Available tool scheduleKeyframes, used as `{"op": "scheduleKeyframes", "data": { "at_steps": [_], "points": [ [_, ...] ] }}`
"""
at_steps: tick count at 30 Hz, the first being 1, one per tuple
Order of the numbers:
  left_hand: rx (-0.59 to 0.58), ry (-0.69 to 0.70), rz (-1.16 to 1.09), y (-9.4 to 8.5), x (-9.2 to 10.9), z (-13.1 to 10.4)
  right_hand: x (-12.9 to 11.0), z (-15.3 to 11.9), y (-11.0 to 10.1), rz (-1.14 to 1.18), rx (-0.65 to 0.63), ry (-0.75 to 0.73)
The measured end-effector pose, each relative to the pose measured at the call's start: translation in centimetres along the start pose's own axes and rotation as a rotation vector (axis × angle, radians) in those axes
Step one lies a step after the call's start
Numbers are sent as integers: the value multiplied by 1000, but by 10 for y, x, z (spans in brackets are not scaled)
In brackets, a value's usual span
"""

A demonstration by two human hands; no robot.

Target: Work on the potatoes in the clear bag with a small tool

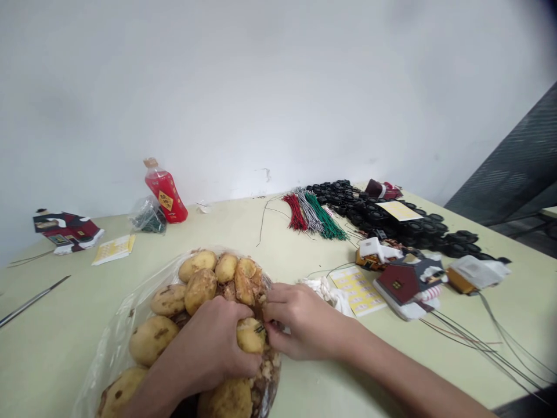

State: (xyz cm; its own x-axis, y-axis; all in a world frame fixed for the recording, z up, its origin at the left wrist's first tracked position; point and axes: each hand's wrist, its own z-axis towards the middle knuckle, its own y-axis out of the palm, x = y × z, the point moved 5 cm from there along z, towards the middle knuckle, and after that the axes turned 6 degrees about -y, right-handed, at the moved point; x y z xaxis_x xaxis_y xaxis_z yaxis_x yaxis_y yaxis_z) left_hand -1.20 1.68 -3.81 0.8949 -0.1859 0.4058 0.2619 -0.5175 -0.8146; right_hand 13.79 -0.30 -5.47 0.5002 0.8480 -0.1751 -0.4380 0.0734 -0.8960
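My left hand (213, 339) is closed around a peeled-looking yellow potato (249, 337) at the right side of a clear plastic bag (114, 334) full of potatoes. My right hand (302, 319) meets that potato from the right, thumb and fingertips pinched together. A small dark thing shows on the potato by those fingertips; I cannot make out what it is or what the fingers hold. Around my left hand lie more potatoes (152, 342), some with brown marks. Brown, crumbly peel (267, 371) lines the bag's right edge.
A red drink bottle (167, 194) leans near the wall. Red, grey and green wire bundles (313, 212) lie beside black round parts (391, 226). Small model houses (409, 284) with trailing wires sit at right, another model house (67, 229) at left, with a metal rod (32, 301) nearby.
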Motion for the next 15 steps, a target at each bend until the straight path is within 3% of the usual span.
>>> {"op": "scheduleKeyframes", "data": {
  "at_steps": [5,15],
  "points": [
    [13,-9,44,0,1,0,0,0,0,-23,50,-7],
    [25,-5,48,0,1,0,2,0,0,3,13,44]
  ]
}}
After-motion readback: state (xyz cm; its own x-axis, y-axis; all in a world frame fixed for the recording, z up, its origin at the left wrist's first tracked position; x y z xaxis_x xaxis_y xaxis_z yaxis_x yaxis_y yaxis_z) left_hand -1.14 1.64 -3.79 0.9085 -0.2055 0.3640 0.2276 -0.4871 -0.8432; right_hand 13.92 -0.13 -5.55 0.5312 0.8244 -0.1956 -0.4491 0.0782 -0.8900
